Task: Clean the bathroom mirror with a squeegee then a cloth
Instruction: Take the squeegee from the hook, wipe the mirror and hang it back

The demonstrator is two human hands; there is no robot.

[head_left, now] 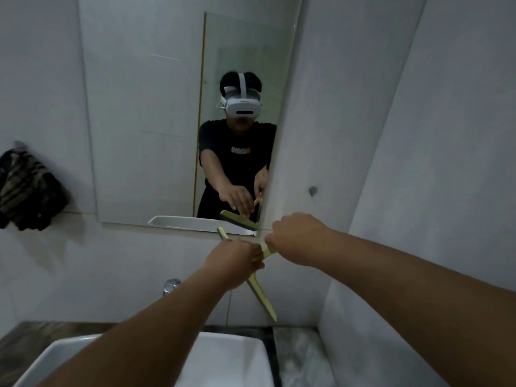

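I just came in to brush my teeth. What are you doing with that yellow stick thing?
A person stands at the sink with both arms stretched toward the mirror. The left hand and right hand both grip a yellow-green squeegee, held just below the mirror's bottom right corner, its blade not on the glass. A dark patterned cloth hangs on the wall to the left, untouched.
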